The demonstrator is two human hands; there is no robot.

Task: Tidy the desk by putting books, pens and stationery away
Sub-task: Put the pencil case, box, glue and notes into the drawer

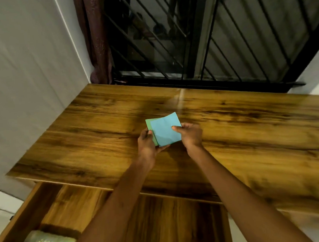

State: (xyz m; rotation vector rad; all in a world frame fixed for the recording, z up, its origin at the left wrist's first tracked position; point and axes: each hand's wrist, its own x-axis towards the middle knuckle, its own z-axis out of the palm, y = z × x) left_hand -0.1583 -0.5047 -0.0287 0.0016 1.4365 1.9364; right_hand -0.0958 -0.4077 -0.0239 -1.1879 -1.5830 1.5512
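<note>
Both hands, the left hand (pixel 146 140) beneath and the right hand (pixel 190 135) pinching, gripped the blue and green paper sheets (pixel 164 129) above the desk (pixel 248 134), apparently squaring them for the open drawer (pixel 67 203).

2 hands (pixel 146 140) (pixel 190 135) forward, fingers curled

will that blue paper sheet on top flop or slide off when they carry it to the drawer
Probably floppy: the blue paper sheet shows creases and a lifted far corner. It looks thin and light, so it may slip over the green paper sheet beneath, since the two already sit offset. With the left hand and right hand both gripping, it should hold.
</note>
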